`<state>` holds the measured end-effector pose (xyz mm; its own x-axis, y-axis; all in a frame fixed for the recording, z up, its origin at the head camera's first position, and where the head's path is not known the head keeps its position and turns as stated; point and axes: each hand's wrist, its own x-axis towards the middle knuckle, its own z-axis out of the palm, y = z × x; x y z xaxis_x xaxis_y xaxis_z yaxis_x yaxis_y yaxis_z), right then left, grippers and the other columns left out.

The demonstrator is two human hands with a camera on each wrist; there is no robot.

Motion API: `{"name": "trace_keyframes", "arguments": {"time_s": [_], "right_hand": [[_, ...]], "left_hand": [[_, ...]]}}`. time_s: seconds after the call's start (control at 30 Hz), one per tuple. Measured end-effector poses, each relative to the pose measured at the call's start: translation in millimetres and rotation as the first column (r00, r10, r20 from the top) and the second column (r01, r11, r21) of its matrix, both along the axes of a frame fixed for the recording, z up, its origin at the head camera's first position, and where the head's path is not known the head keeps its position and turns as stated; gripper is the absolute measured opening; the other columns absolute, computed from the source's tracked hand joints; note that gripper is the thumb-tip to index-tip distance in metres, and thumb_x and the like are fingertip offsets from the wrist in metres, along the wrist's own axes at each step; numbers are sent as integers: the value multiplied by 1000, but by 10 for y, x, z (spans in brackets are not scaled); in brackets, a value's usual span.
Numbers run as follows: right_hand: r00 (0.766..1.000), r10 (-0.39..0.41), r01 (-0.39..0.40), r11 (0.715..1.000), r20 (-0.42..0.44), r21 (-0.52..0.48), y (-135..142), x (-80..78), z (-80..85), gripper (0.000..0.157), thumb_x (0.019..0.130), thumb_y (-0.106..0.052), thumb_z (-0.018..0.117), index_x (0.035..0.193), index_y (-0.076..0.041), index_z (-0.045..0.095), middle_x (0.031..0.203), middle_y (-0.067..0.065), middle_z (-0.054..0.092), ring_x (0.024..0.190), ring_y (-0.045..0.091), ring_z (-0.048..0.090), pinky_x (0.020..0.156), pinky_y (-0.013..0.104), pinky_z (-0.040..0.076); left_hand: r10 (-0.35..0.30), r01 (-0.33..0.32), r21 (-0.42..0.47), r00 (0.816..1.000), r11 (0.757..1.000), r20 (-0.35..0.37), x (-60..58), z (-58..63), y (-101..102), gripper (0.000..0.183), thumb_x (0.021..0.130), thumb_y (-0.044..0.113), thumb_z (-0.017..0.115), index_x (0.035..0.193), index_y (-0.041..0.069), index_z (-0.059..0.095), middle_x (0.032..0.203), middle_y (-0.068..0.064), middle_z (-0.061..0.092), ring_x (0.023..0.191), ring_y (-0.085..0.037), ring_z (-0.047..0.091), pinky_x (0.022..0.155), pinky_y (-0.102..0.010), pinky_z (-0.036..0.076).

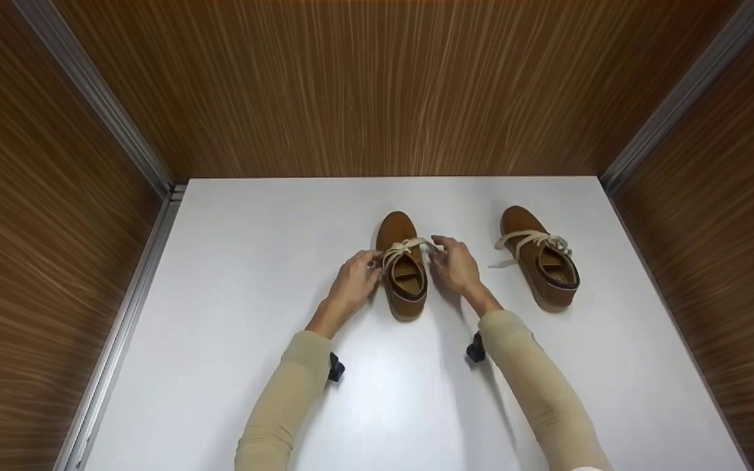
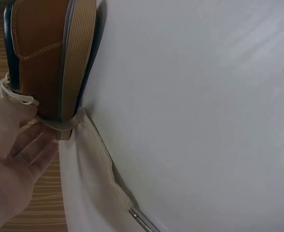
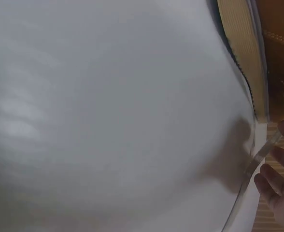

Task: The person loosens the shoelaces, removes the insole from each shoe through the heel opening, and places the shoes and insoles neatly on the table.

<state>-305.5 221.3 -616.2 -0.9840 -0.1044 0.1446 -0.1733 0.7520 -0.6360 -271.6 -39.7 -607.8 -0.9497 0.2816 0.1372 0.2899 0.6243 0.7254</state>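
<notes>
A brown shoe (image 1: 395,229) with a cream shoelace (image 1: 403,248) stands on the white table, toe pointing away. At its left side, my left hand (image 1: 354,278) pinches the lace near the knot, the other fingers loosely extended. One lace end (image 2: 103,154) with a metal tip hangs past that hand in the left wrist view. My right hand (image 1: 457,265) is at the shoe's right side and pinches the other lace end (image 3: 260,154) between thumb and finger. That end runs from the knot to the hand. The fingertips on the lace are partly hidden.
A second brown shoe (image 1: 534,261) stands to the right, its cream lace (image 1: 511,239) trailing leftward. Wood-grain panels (image 1: 377,91) enclose the white table (image 1: 252,229) at the back and both sides. A black wrist device (image 1: 475,348) shows beside the right sleeve.
</notes>
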Motion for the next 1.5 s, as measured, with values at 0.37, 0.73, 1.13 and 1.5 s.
{"name": "trace_keyframes", "arguments": {"time_s": [0.37, 0.73, 1.13, 1.5], "right_hand": [[997, 52, -52, 999, 56, -6, 14, -79, -59, 37, 105, -19, 63, 138, -1, 67, 121, 20, 77, 108, 39, 72, 101, 54, 56], [997, 49, -49, 999, 55, -4, -18, -51, -12, 26, 102, -15, 65, 122, -1, 75, 108, 18, 79, 101, 37, 74, 95, 54, 57], [998, 17, -15, 999, 61, -44, -33, 7, 48, 22, 103, -19, 66, 114, -4, 79, 107, 15, 81, 97, 33, 75, 90, 51, 58], [997, 45, -39, 995, 67, -87, 21, 47, 118, 21, 104, -21, 67, 110, -5, 79, 95, 13, 81, 71, 16, 68, 64, 25, 53]], "left_hand": [[-5, 6, -3, 1000, 1000, 18, -31, -64, 2, 32, 105, 9, 61, 136, 5, 65, 125, -15, 70, 122, -34, 67, 112, -46, 53], [37, -36, -10, 998, 999, 44, -46, -85, 5, 27, 103, 5, 62, 129, 3, 68, 121, -16, 71, 119, -34, 68, 109, -45, 54], [28, -28, -1, 999, 1000, 27, -130, -101, 6, 15, 103, 7, 63, 115, 2, 71, 110, -15, 77, 107, -32, 74, 100, -43, 59], [43, -43, 18, 999, 999, -2, -130, -71, 27, 14, 97, 8, 62, 108, 4, 70, 106, -15, 77, 101, -30, 72, 95, -43, 59]]}}
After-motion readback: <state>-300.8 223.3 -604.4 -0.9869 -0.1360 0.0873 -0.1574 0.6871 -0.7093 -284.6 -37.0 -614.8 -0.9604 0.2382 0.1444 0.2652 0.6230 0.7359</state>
